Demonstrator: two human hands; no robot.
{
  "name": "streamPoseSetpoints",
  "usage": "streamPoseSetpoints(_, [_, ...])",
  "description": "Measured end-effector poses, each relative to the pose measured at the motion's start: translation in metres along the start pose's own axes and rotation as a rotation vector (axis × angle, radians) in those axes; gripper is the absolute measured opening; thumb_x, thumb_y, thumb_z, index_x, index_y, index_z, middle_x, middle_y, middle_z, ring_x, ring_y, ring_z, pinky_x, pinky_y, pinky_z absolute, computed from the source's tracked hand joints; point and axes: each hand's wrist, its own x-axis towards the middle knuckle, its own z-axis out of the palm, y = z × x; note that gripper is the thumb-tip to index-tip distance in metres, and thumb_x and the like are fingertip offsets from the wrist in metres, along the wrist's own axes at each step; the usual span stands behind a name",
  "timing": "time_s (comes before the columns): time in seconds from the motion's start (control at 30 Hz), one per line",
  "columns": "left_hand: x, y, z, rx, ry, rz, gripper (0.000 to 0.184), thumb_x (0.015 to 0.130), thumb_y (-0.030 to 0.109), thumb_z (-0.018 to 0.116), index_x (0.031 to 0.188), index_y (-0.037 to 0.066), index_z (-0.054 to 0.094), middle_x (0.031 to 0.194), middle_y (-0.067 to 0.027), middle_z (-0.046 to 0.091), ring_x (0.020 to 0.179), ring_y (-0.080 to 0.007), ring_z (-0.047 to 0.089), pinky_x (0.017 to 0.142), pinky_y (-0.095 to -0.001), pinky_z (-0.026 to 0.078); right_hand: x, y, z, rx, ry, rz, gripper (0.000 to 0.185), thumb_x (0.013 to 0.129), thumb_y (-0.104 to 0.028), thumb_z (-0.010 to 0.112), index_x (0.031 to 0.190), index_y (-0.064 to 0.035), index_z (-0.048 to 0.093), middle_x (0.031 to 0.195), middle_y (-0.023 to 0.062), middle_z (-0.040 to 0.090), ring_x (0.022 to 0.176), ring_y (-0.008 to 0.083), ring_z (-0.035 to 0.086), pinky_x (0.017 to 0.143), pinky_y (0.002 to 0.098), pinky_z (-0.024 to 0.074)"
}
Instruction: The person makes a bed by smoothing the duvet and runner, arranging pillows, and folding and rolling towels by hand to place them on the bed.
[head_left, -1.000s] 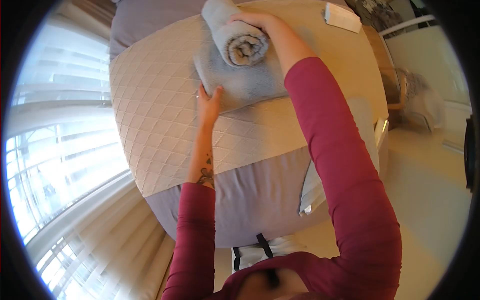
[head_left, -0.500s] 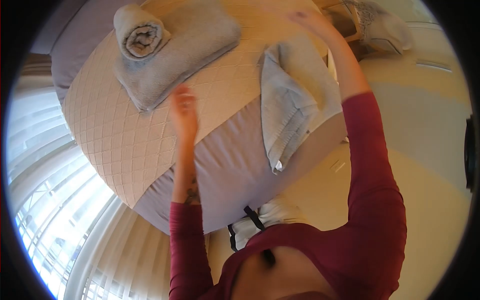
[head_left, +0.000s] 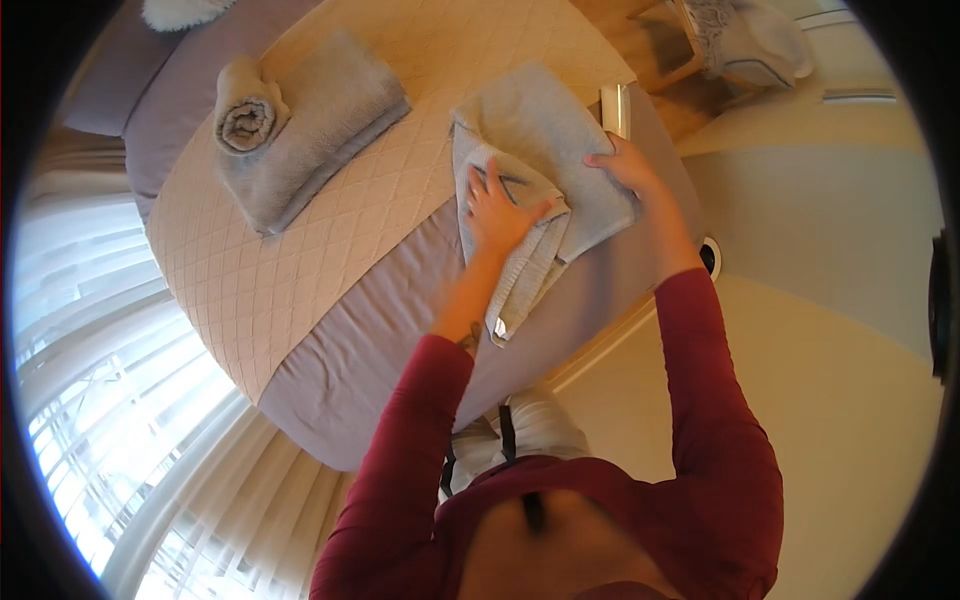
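Note:
A loosely folded grey towel [head_left: 535, 115] lies near the bed's right side, a striped corner with a white tag pointing toward me. My left hand [head_left: 498, 210] rests on it with fingers spread. At its right edge my right hand [head_left: 625, 165] has the fabric between thumb and fingers. Farther left, a rolled grey towel [head_left: 247, 110] sits on the end of a flat folded grey towel [head_left: 310, 130]; neither hand touches these.
The bed carries a beige quilted cover [head_left: 290, 270] over a mauve sheet [head_left: 360, 330]. A white box-like object [head_left: 615, 108] lies beyond my right hand. Curtains [head_left: 240, 480] hang at the left; a chair with a throw [head_left: 745, 45] stands at the upper right.
Both hands have left the rolled and folded towels and moved right to the loose grey towel. My left hand now lies on it, and my right hand has taken its edge. The view has shifted right.

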Motion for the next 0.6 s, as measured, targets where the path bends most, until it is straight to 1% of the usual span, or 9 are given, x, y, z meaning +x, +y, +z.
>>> streamPoseSetpoints(0.07, [-0.028,0.011,0.008,-0.014,-0.064,-0.074,0.107,0.055,0.051,0.074,0.134,0.004,0.019,0.139,-0.0218,0.016,0.126,-0.0408,0.021,0.096,-0.0554,0.025,-0.032,-0.029,0.002,0.520,-0.150,0.170,0.057,0.074,-0.011,0.065,0.123,0.0006,0.040,0.104,0.0141,0.058,0.089,0.0220,0.059,0.080,0.0316,0.0463])
streamPoseSetpoints(0.17, [-0.043,-0.008,0.018,0.010,0.104,-0.151,0.083,0.064,0.041,0.069,0.128,0.001,0.032,0.130,-0.0231,0.035,0.120,-0.0391,0.035,0.090,-0.0496,0.035,-0.090,-0.064,0.042,0.590,-0.113,0.066,0.059,0.073,-0.005,0.064,0.125,-0.0001,0.037,0.106,0.0139,0.056,0.093,0.0208,0.056,0.081,0.0321,0.0455])
streamPoseSetpoints(0.23, [-0.035,-0.057,0.016,-0.381,0.023,-0.477,0.056,0.070,0.024,0.062,0.119,0.001,0.046,0.108,-0.0213,0.055,0.101,-0.0344,0.053,0.082,-0.0419,0.043,-0.134,-0.087,0.072,0.747,-0.137,-0.018,0.053,0.073,-0.003,0.063,0.121,0.0005,0.041,0.106,0.0133,0.056,0.096,0.0196,0.054,0.083,0.0314,0.0432])
streamPoseSetpoints(0.3, [-0.056,-0.101,-0.038,-0.576,0.370,-0.212,0.036,0.070,0.013,0.057,0.102,-0.003,0.055,0.080,-0.0160,0.062,0.075,-0.0299,0.060,0.068,-0.0330,0.048,-0.176,-0.106,0.096,0.805,-0.213,-0.071,0.052,0.074,-0.004,0.062,0.121,0.0008,0.041,0.108,0.0131,0.054,0.099,0.0195,0.052,0.086,0.0313,0.0408])
streamPoseSetpoints(0.37, [-0.080,-0.149,-0.135,-0.529,0.253,-0.446,0.029,0.068,0.014,0.061,0.090,-0.004,0.055,0.077,-0.0115,0.060,0.064,-0.0228,0.056,0.059,-0.0348,0.046,-0.207,-0.118,0.119,0.801,-0.182,-0.237,0.049,0.076,-0.006,0.060,0.120,0.0009,0.040,0.109,0.0117,0.053,0.101,0.0195,0.049,0.089,0.0313,0.0372])
streamPoseSetpoints(0.4, [-0.087,-0.189,-0.176,-0.536,0.248,-0.374,0.034,0.066,0.016,0.063,0.093,-0.003,0.054,0.079,-0.0119,0.060,0.065,-0.0218,0.056,0.059,-0.0354,0.047,-0.228,-0.120,0.133,0.797,-0.229,-0.240,0.049,0.076,-0.006,0.060,0.120,0.0009,0.040,0.109,0.0117,0.053,0.101,0.0195,0.049,0.089,0.0313,0.0372])
streamPoseSetpoints(0.43, [-0.087,-0.233,-0.209,-0.456,0.453,-0.400,0.036,0.067,0.017,0.063,0.096,-0.004,0.055,0.079,-0.0124,0.061,0.070,-0.0216,0.058,0.063,-0.0356,0.048,-0.250,-0.119,0.148,0.896,-0.146,-0.167,0.047,0.077,-0.009,0.059,0.119,0.0009,0.041,0.109,0.0113,0.052,0.099,0.0195,0.049,0.089,0.0309,0.0366])
streamPoseSetpoints(0.53, [-0.105,-0.198,-0.351,0.020,0.498,-0.128,0.049,0.067,0.022,0.060,0.111,-0.001,0.054,0.102,-0.0216,0.059,0.092,-0.0292,0.058,0.077,-0.0358,0.046,-0.285,-0.097,0.213,0.871,-0.038,-0.203,0.045,0.080,-0.011,0.057,0.120,-0.0007,0.039,0.108,0.0102,0.051,0.095,0.0185,0.050,0.085,0.0301,0.0388])
streamPoseSetpoints(0.6, [-0.108,-0.207,-0.376,0.326,0.709,0.022,0.059,0.071,0.028,0.063,0.125,0.014,0.044,0.113,-0.0154,0.055,0.104,-0.0328,0.050,0.086,-0.0408,0.041,-0.312,-0.066,0.261,0.747,-0.018,-0.297,0.045,0.081,-0.012,0.056,0.120,-0.0022,0.037,0.107,0.0096,0.050,0.094,0.0176,0.050,0.081,0.0298,0.0416])
